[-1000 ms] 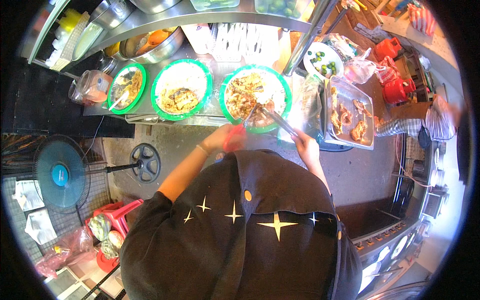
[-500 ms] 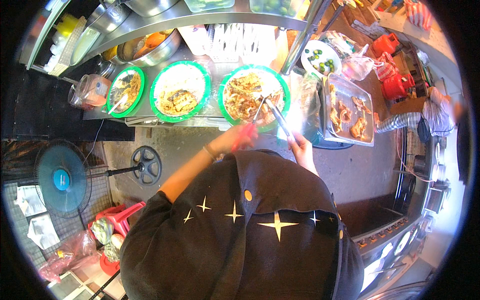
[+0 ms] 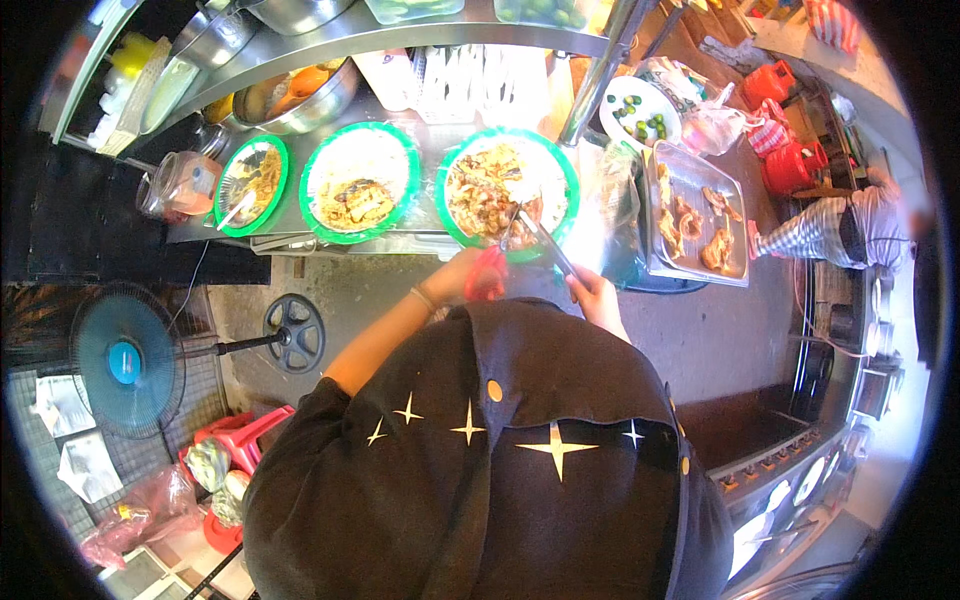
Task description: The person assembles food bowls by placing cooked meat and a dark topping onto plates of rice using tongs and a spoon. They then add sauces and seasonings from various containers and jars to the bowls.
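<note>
My left hand [image 3: 452,280] is closed on red-handled scissors [image 3: 487,270], whose blades reach over the near edge of the right-hand plate [image 3: 571,190]. My right hand [image 3: 597,296] grips metal tongs [image 3: 550,246], their tips down in the food beside the blades. Browned meat pieces [image 3: 490,207] lie on that green-rimmed plate, with white rice behind them. Left of it stands another green-rimmed plate [image 3: 412,165] with rice and a brown piece of meat. A third plate [image 3: 281,170] holds brown food and a white utensil.
A metal tray [image 3: 742,270] of cooked meat pieces stands to the right, below a white bowl [image 3: 612,100] of green citrus. A steel shelf [image 3: 440,42] crosses above the plates. Behind me to the left is a fan [image 3: 125,360]. Another person [image 3: 835,230] is at far right.
The tong tips have shifted left and nearer me, meeting the scissor blades over the meat. Both hands have moved only slightly. The person at far right has moved.
</note>
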